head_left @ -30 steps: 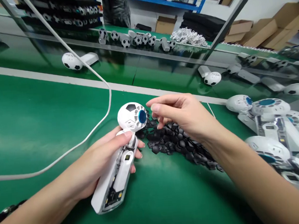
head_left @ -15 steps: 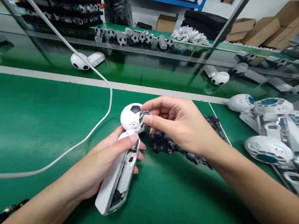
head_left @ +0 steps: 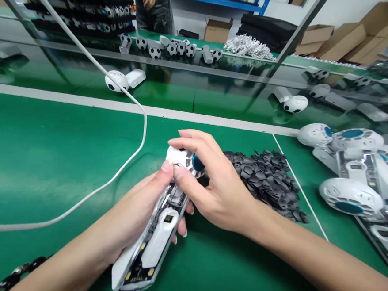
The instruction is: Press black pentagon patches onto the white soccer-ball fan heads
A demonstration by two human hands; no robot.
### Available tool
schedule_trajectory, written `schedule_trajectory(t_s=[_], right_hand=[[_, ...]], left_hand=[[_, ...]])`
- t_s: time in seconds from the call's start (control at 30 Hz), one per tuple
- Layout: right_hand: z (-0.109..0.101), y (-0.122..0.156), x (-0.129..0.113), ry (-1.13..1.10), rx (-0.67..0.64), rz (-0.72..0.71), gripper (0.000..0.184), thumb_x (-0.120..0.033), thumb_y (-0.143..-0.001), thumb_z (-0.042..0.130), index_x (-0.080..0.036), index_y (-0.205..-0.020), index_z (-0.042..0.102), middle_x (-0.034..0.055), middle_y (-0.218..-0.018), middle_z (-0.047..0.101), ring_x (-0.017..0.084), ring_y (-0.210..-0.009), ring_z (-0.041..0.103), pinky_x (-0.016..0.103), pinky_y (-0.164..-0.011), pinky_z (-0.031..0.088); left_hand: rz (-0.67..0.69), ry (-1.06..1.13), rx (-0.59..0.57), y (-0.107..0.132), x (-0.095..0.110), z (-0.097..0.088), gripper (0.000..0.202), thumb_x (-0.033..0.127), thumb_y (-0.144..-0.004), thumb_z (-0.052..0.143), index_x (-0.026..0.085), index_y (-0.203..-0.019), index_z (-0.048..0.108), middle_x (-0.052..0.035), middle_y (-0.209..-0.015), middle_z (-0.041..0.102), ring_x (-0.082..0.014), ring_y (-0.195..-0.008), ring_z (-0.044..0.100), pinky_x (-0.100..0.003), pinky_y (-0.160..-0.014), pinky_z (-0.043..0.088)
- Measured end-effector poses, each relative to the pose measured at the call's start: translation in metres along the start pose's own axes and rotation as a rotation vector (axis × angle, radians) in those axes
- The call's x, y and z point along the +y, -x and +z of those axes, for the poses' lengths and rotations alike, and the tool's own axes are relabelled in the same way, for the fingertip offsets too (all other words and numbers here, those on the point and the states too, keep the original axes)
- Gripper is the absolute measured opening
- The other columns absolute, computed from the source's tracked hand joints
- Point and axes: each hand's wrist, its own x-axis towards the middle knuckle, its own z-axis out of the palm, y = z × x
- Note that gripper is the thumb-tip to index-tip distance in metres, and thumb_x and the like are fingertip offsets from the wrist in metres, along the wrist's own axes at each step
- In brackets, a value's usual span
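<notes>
White fan (head_left: 156, 243) slanted near-left to far-right, head farthest.

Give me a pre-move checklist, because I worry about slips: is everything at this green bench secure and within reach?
1. Grip on the handle: the left hand is wrapped round the clear-backed handle of the white handheld fan with a football-shaped head. Ok.
2. Hold on the head: the right hand is closed over it, thumb beside the blue hub. Ok.
3. A loose piece under the right fingers: hidden. Cannot tell.
4. Supply: the pile of small black plastic pieces lies close beside the right hand. Ok.
5. The white cable lies on the green mat, apart from the fan. Ok.
</notes>
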Motion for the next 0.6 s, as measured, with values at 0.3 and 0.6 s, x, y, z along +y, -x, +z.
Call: schedule_trajectory(t_s=[0.3, 0.6], right_hand=[[-0.01, -0.004, 0.001, -0.077, -0.14, 0.1, 0.065, -0.051, -0.084, 0.08, -0.025, -0.139, 0.056, 0.0108, -0.149, 0.052, 0.029, -0.145, 0.043, 0.047, -0.113, 0.047], [-0.015, -0.005, -0.006, -0.127, -0.154, 0.217, 0.055, -0.034, -0.089, 0.072, -0.025, -0.139, 0.051, 0.0059, -0.141, 0.058, 0.03, -0.129, 0.057, 0.048, -0.11, 0.049]], left_hand=[[-0.076, -0.029, -0.027, 0.007, 0.011, 0.003, 0.038, 0.054, -0.101, 0.045, 0.022, -0.1, 0.065, 0.0049, -0.065, 0.066, -0.0092, -0.044, 0.059, -0.013, -0.044, 0.044], [0.201, -0.184, -0.001, 0.01, -0.004, -0.004, 0.073, 0.086, -0.071, 0.069, 0.027, -0.114, 0.069, -0.0003, -0.074, 0.066, -0.0141, -0.061, 0.057, -0.016, -0.054, 0.047]])
